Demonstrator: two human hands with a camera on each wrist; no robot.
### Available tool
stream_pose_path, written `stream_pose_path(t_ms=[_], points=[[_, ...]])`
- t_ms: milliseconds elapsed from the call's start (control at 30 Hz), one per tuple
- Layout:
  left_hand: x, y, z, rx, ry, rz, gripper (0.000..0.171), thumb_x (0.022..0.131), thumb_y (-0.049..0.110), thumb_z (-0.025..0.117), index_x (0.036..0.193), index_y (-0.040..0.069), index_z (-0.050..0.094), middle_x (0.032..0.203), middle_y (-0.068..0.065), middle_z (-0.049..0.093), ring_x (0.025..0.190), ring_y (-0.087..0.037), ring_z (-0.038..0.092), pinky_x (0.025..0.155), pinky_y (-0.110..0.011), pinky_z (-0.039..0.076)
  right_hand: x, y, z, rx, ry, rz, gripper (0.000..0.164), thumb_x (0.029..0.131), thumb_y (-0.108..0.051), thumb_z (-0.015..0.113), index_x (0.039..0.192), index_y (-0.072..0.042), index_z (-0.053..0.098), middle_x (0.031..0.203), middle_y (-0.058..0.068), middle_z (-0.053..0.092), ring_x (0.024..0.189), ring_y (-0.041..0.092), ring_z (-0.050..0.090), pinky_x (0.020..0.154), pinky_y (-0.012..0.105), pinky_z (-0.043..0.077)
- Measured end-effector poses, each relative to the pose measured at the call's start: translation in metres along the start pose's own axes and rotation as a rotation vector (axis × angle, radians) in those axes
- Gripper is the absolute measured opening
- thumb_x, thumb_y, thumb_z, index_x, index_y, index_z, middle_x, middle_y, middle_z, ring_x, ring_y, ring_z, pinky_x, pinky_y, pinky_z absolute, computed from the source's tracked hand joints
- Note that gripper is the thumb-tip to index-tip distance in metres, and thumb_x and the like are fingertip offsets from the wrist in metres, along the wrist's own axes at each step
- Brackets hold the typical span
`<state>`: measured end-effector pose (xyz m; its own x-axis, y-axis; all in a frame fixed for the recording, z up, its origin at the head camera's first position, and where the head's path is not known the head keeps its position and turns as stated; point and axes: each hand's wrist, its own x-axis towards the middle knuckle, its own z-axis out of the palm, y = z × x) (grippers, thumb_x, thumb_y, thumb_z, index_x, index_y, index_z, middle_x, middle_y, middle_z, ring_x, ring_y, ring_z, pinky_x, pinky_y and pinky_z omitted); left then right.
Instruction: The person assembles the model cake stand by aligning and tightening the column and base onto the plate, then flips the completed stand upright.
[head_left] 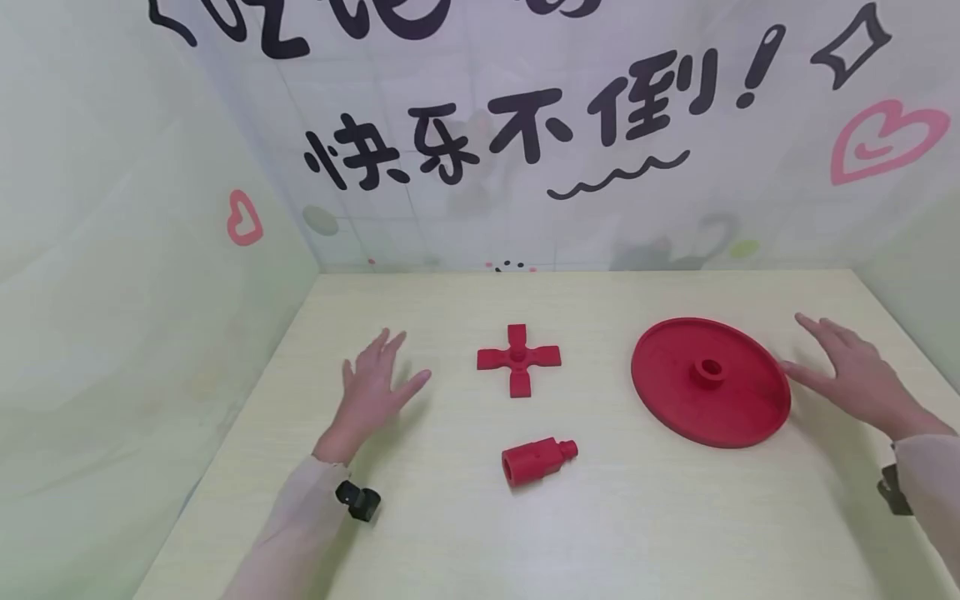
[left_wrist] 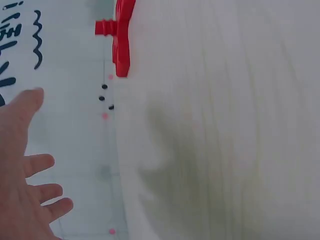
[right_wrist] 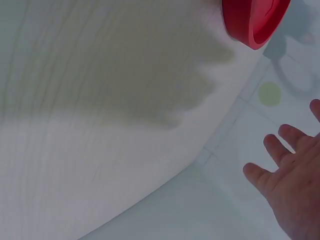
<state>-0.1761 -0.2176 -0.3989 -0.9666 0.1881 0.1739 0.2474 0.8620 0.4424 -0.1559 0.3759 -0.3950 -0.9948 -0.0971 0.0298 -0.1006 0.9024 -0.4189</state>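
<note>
My left hand (head_left: 372,396) hovers over the left side of the table, fingers spread and holding nothing. To its right lies a red cross-shaped piece (head_left: 517,358) with a short peg at its centre, also seen in the left wrist view as a red part (left_wrist: 122,40) at the top. Nearer me rests a red hollow cylinder (head_left: 534,461) with a knobbed end. A round red disc (head_left: 675,392) with a raised central socket lies on the right. Just beyond its right edge is my right hand (head_left: 855,371), fingers extended with nothing in them; the thumb tip overlaps the rim in the head view.
The pale wooden table (head_left: 600,525) ends at a printed cloth backdrop (head_left: 465,225) with black lettering and hearts. Cloth sides stand at left and right. A small black camera (head_left: 360,501) is strapped at the left wrist.
</note>
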Motion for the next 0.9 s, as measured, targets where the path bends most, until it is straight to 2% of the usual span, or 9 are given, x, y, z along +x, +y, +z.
stream_pose_path(t_ms=[100, 200, 300, 467, 667, 900], points=[[-0.004, 0.022, 0.008, -0.113, 0.027, 0.063, 0.058, 0.089, 0.037, 0.058, 0.135, 0.005, 0.041, 0.140, -0.018, 0.033, 0.126, -0.036, 0.032, 0.100, -0.059, 0.020, -0.003, -0.001, 0.001, 0.068, -0.014, 0.006, 0.074, 0.089, -0.035, 0.057, 0.144, -0.001, 0.020, 0.130, 0.035, 0.032, 0.113, 0.053, 0.033, 0.076, 0.068, 0.033], [-0.010, 0.043, 0.020, -0.215, 0.002, 0.083, 0.044, 0.089, 0.030, 0.059, 0.127, 0.008, 0.051, 0.129, -0.011, 0.047, 0.115, -0.029, 0.046, 0.094, -0.049, 0.037, -0.006, -0.001, 0.005, 0.098, -0.035, 0.011, 0.066, 0.090, -0.033, 0.058, 0.137, 0.004, 0.032, 0.119, 0.033, 0.045, 0.101, 0.050, 0.047, 0.070, 0.059, 0.045], [-0.019, 0.063, 0.030, -0.318, -0.087, 0.077, 0.040, 0.088, 0.029, 0.061, 0.124, 0.011, 0.055, 0.122, -0.004, 0.051, 0.107, -0.025, 0.051, 0.088, -0.044, 0.043, -0.008, 0.001, 0.009, 0.103, -0.071, 0.008, 0.057, 0.090, -0.029, 0.059, 0.130, 0.007, 0.041, 0.109, 0.031, 0.055, 0.095, 0.047, 0.054, 0.067, 0.052, 0.049], [-0.035, 0.086, 0.043, -0.423, -0.269, 0.076, 0.050, 0.085, 0.036, 0.065, 0.127, 0.013, 0.053, 0.123, 0.000, 0.049, 0.110, -0.025, 0.048, 0.089, -0.043, 0.043, -0.009, 0.003, 0.013, 0.124, -0.143, 0.028, 0.054, 0.089, -0.030, 0.060, 0.125, 0.007, 0.046, 0.103, 0.026, 0.060, 0.094, 0.044, 0.056, 0.066, 0.044, 0.051], [-0.046, 0.101, 0.052, -0.427, -0.400, 0.073, 0.059, 0.080, 0.040, 0.068, 0.129, 0.013, 0.050, 0.125, -0.001, 0.047, 0.115, -0.023, 0.044, 0.090, -0.045, 0.042, -0.011, 0.006, 0.019, 0.170, -0.165, 0.050, 0.053, 0.089, -0.031, 0.060, 0.126, 0.005, 0.048, 0.109, 0.028, 0.058, 0.099, 0.045, 0.054, 0.068, 0.038, 0.052], [-0.051, 0.110, 0.059, -0.360, -0.454, 0.040, 0.062, 0.077, 0.038, 0.072, 0.130, 0.015, 0.049, 0.124, -0.002, 0.048, 0.113, -0.020, 0.044, 0.086, -0.040, 0.045, -0.010, 0.011, 0.020, 0.220, -0.179, 0.068, 0.056, 0.087, -0.031, 0.063, 0.126, 0.006, 0.048, 0.108, 0.027, 0.057, 0.094, 0.040, 0.058, 0.064, 0.028, 0.051]])
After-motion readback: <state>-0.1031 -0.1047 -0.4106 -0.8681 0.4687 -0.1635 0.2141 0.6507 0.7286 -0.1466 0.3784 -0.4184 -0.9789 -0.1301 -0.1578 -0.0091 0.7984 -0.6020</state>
